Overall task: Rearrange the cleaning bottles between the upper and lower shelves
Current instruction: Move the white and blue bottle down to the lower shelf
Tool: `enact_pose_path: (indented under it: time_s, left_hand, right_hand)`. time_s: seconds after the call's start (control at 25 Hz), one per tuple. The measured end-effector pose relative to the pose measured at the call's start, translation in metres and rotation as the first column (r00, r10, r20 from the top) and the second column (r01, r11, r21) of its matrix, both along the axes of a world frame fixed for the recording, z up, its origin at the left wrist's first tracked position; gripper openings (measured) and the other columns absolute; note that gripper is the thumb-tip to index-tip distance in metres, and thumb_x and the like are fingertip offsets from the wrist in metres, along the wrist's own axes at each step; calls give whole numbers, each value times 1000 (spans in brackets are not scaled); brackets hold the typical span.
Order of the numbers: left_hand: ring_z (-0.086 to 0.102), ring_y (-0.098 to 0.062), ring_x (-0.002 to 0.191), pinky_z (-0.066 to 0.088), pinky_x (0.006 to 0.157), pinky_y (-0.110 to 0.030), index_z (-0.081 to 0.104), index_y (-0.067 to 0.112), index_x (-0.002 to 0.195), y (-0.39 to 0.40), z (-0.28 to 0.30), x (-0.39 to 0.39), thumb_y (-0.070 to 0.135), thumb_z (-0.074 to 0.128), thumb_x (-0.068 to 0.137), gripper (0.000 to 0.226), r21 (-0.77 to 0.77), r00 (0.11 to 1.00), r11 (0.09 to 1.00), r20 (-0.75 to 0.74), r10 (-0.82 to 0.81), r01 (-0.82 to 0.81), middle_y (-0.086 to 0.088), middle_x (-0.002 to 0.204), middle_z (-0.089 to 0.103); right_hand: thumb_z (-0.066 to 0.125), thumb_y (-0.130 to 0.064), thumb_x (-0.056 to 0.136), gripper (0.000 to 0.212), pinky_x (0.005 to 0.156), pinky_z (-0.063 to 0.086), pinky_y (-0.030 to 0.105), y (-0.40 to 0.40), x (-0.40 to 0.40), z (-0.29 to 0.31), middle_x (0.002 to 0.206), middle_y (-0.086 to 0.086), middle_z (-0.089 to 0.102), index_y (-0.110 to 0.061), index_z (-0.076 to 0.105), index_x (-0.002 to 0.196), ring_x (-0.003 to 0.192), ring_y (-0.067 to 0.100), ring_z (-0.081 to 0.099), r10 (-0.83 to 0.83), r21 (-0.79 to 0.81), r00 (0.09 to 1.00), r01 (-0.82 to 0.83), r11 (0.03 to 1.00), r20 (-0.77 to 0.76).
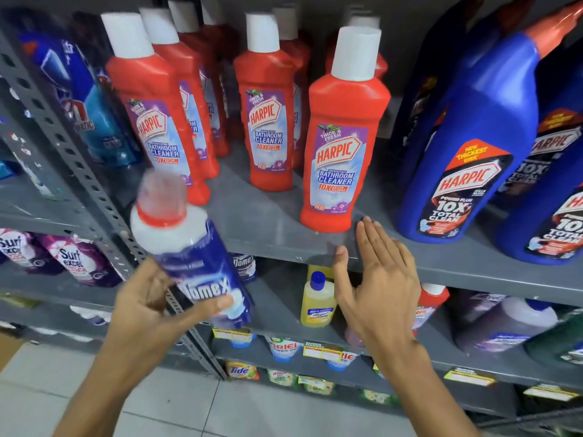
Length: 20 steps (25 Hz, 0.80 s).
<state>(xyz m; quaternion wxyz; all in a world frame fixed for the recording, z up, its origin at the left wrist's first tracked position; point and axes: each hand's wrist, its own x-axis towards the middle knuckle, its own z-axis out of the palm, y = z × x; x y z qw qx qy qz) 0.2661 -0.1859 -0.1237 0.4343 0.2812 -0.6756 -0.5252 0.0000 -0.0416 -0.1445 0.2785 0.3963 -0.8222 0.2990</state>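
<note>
Carrying the Domex bottle (195, 263) in my left hand (148, 307), fingers wrapped around its lower body, I am judging this a transfer toward the upper shelf (268, 222). My right hand (378, 279) is hovering flat and unclenched beside it, holding nothing. Next: setting the bottle upright in the gap above.

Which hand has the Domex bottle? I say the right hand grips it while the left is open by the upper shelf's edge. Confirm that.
Wrong hands. The head view shows the left hand gripping the Domex bottle, while the right hand is open by the upper shelf edge.
</note>
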Motion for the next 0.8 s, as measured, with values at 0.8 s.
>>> enact_pose_path:
  time_s: [0.8]
  left_hand:
    - [75, -42, 112, 61, 99, -47, 67, -3, 131, -98, -197, -56, -8, 99, 67, 72, 280, 880, 954, 473, -41, -106, -25, 123, 78]
  right_hand:
    - [55, -36, 105, 52, 126, 42, 42, -2, 7, 6, 154, 11, 65, -5, 67, 145, 148, 23, 59, -20, 5, 996, 20, 1000, 90]
